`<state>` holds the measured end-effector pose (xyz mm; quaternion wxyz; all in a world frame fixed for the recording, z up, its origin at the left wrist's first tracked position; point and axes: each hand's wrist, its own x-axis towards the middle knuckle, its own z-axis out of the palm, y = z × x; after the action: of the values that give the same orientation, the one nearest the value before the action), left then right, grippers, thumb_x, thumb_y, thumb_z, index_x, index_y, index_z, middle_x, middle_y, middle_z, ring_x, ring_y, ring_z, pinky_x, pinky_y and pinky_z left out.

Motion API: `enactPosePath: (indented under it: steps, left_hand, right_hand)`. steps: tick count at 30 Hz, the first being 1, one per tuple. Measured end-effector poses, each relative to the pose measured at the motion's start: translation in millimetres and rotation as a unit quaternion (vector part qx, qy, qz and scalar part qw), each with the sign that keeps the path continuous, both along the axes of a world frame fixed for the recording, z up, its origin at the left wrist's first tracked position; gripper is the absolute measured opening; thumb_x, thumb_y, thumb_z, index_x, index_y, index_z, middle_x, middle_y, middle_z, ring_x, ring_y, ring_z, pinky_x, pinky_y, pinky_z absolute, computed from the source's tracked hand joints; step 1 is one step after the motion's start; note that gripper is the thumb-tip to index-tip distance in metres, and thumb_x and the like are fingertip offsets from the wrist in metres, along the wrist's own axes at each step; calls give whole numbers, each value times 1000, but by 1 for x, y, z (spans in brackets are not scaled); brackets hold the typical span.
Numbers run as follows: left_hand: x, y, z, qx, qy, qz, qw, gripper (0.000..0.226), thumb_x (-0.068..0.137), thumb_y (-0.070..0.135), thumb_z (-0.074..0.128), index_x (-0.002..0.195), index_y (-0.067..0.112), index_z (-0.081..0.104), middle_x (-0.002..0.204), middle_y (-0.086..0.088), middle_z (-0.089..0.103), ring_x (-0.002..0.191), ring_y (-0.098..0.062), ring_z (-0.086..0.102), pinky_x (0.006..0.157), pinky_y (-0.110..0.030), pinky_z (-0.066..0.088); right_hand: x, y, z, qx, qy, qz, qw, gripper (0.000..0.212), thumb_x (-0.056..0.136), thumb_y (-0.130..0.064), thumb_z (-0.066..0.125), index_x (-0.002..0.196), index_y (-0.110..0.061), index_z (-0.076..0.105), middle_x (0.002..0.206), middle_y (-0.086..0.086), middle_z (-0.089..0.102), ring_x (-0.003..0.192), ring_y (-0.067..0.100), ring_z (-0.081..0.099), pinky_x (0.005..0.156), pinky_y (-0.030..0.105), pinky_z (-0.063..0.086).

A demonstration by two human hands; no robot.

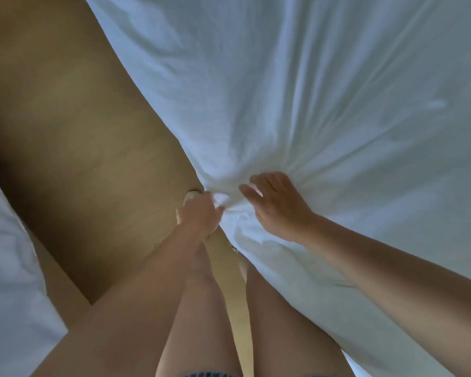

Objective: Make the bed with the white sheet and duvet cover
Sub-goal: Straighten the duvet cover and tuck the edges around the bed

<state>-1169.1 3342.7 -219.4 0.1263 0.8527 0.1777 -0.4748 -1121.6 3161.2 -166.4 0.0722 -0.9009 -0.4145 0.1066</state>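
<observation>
Sheet [310, 91], white, bunched at its near-left edge. Left fingers [215, 210] curl tight round the bunch, knuckles up. The left hand [200, 213] sits right at the sheet's edge, where the cloth meets the floor [79, 131]. Creases fan out from the grip toward the far right.

Right fingers [259, 183] are straight, a bit spread, lying flat on the sheet just beside the bunch and holding nothing. The right hand [279, 206] rests palm down on the cloth, close to the left hand but not touching it. Both forearms are bare and run in from the bottom edge of the view.

The sheet covers the whole right and top of the view, draped over the bed, which is hidden beneath it. Its left edge runs diagonally from top centre down to the hands, then hangs past the right leg [283, 322].

The floor is tan wood, left of the sheet. More white cloth [8, 254] lies at the lower left, well apart from the hands; cannot tell what it is. Image is soft, so fine detail at the grip is unclear.
</observation>
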Motion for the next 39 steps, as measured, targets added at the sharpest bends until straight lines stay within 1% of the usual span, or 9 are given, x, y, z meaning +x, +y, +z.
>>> enactPosePath:
  steps: [2,5,10,13,18,24,29,34,39]
  left_hand:
    - [-9,-4,-3,-62,28,134,989,44,92,42,47,127,15,48,119,-6,58,105,-27,57,89,-38,46]
    - [-29,-29,2,-184,59,411,891,36,93,32,50,121,9,53,115,-7,61,102,-23,56,90,-36,45]
    - [-55,-74,7,-149,-4,560,815,19,92,22,43,87,11,58,73,-2,50,75,-23,50,69,-32,40]
    - [-55,-77,8,-106,-42,502,857,34,95,19,39,62,14,45,60,-1,39,60,-20,38,57,-30,30]
    - [-76,-59,28,-92,-73,317,941,41,99,26,36,59,17,33,54,1,37,50,-15,36,46,-31,24]
    - [-88,-56,42,-110,-96,306,941,38,100,31,41,70,8,47,66,-9,53,65,-24,50,57,-33,36]
    - [-107,-68,52,-131,-76,156,976,40,100,29,41,62,15,39,69,-12,56,69,-28,55,60,-33,39]
    - [-125,-93,45,-184,25,-50,981,38,98,26,37,61,18,35,65,3,40,73,-19,45,61,-27,31]
    - [-141,-122,27,-198,15,93,976,35,95,19,39,61,13,36,66,-2,40,71,-25,42,58,-29,31]
  right_hand:
    - [-28,-10,-2,26,7,-5,1000,41,63,-3,56,102,-5,68,102,16,65,91,32,61,87,43,48]
    - [-59,-37,-7,-8,48,-8,999,33,68,-4,53,98,-2,69,102,15,66,94,32,64,93,42,48]
    - [-52,-45,-10,-23,59,-6,998,25,61,5,48,71,-7,67,74,8,64,69,27,63,72,32,53]
    - [-45,-39,-5,-13,69,-2,998,28,52,5,38,57,-12,60,62,4,57,57,25,58,61,28,50]
    - [-58,-45,6,50,119,-29,991,29,40,11,67,59,-10,62,68,4,61,61,24,60,60,28,49]
    - [-55,-48,17,106,130,-8,986,22,54,11,76,65,-6,66,75,5,66,69,24,65,62,29,50]
    - [-67,-53,20,113,83,7,990,13,73,3,64,65,-8,65,71,3,66,67,23,64,76,32,42]
    - [-122,-82,30,10,182,-62,981,16,75,-9,58,59,-6,54,39,7,48,31,27,47,41,21,29]
    - [-144,-100,36,-26,191,-111,975,12,71,-10,62,63,-5,55,47,9,53,39,27,52,41,23,33]
